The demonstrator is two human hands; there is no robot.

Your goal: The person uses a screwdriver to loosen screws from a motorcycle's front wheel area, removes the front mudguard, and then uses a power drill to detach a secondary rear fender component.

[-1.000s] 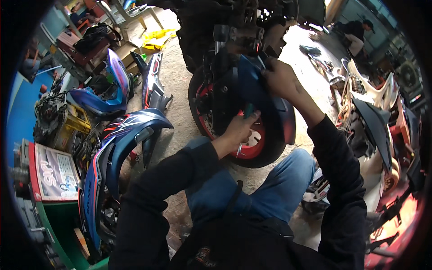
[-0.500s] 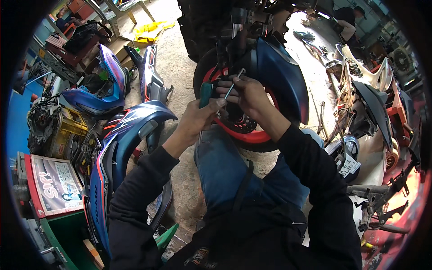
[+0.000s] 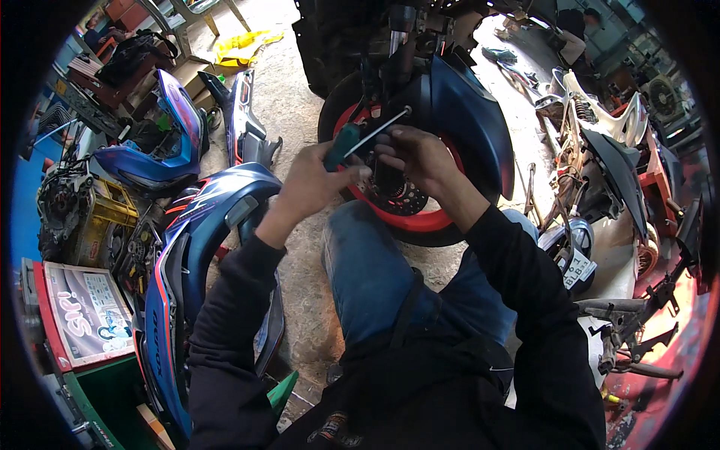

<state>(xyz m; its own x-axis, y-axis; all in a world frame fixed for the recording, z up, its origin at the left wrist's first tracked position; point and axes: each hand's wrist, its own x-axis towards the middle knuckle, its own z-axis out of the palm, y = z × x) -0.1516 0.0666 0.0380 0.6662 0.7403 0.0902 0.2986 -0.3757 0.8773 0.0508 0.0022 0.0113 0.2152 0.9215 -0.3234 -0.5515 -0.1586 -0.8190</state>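
Observation:
Both hands are raised before the motorcycle's front wheel (image 3: 411,223), which has a red rim and a black tyre. My left hand (image 3: 309,180) is closed round a green-handled tool (image 3: 342,147), probably a screwdriver; its shaft is not clearly seen. A long thin metal rod (image 3: 375,133), like a bolt with a round head, slants from beside the green handle up to the right. My right hand (image 3: 427,159) is just below the rod, fingers loosely bent and apart; whether they touch it is hard to tell. Right of the wheel is the dark blue front fender (image 3: 471,124).
Painted body panels (image 3: 225,199) lie on the floor to my left, beside a yellow crate (image 3: 112,201) and a red-and-green toolbox (image 3: 105,382). A stripped frame and loose parts (image 3: 592,150) stand at right. Another person (image 3: 574,34) is at the far right.
The rod has swung toward the left hand and now lies flatter, its lower end by the green handle. My right hand's fingers have loosened; the view has shifted slightly.

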